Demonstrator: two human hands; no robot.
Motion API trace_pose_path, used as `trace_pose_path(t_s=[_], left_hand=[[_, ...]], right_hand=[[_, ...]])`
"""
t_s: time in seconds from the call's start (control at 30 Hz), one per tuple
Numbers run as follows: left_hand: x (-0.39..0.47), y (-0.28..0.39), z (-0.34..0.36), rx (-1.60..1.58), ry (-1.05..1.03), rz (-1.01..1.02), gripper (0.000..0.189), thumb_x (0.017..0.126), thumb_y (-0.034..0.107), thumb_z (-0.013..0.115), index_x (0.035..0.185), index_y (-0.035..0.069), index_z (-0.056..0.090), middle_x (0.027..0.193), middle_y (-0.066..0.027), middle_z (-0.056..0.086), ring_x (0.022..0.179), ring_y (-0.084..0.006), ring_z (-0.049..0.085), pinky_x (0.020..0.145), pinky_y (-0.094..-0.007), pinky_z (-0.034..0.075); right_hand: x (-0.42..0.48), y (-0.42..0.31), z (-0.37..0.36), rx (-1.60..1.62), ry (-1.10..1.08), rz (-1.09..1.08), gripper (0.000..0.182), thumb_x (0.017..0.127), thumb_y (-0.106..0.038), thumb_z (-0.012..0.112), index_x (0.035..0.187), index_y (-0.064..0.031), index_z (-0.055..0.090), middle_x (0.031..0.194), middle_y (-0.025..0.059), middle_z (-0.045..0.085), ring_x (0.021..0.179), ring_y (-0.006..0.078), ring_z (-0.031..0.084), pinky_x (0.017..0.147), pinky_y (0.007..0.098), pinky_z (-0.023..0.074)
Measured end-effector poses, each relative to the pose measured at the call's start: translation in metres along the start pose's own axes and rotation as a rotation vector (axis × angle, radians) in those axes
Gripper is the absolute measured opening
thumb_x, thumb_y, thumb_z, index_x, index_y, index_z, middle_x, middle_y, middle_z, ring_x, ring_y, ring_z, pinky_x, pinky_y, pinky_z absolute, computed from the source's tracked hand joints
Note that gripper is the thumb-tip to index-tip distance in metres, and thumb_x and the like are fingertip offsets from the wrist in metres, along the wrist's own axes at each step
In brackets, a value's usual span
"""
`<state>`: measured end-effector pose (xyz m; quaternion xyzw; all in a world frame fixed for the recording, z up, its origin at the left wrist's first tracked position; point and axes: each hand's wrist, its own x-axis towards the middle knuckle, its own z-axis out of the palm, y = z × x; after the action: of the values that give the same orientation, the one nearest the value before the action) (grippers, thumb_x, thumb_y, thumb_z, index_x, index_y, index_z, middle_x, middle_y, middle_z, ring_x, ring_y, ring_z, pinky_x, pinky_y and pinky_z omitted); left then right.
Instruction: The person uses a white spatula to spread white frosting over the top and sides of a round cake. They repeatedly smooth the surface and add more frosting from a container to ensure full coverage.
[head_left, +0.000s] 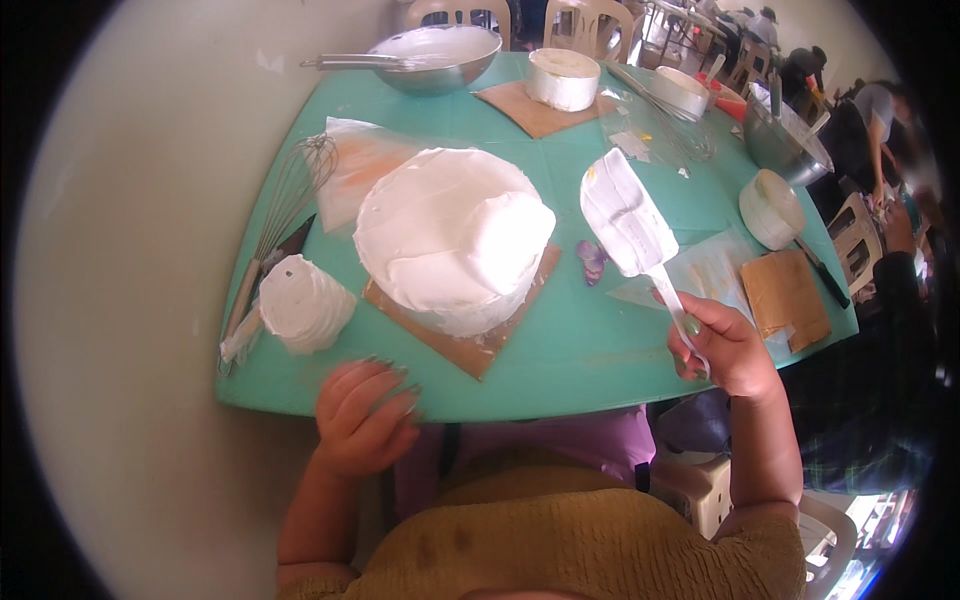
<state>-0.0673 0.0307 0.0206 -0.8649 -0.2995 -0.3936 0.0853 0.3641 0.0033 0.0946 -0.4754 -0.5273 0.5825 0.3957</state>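
In front of me a round cake coated in white icing (442, 232) sits on a square brown cardboard base (480, 360), with a thick bright mound of icing at its right side. My right hand (720, 341) is closed round the handle of a white spatula (630, 217), whose icing-smeared blade is raised to the right of the cake. My left hand (369, 416) rests at the table's near edge with curled fingers and no object visible in it. A small white-coated cylinder (306, 304) stands left of the cake. A purple butterfly-shaped piece (592, 262) lies by the spatula.
On the green table (525, 405) are a wire whisk (277, 217) at left, a metal bowl (439, 64) with a whisk, white round forms (564, 79), a knife (823, 276) and cardboard (787, 300). A person in dark plaid (862, 405) is close on the right.
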Motion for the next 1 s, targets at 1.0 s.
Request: trace_pose_path(t_s=[1.0], left_hand=[[0.026, 0.005, 0.008, -0.021, -0.301, -0.143, 0.034, 0.079, 0.025, 0.078, 0.109, 0.01, 0.071, 0.122, -0.0084, 0.068, 0.116, -0.0283, 0.064, 0.102, -0.0478, 0.049]], right_hand=[[0.037, -0.042, 0.049, -0.736, 0.199, -0.312, 0.047, 0.096, 0.005, 0.048, 0.138, -0.0096, 0.062, 0.091, 0.0126, 0.067, 0.072, 0.0166, 0.058, 0.073, 0.0293, 0.0508]])
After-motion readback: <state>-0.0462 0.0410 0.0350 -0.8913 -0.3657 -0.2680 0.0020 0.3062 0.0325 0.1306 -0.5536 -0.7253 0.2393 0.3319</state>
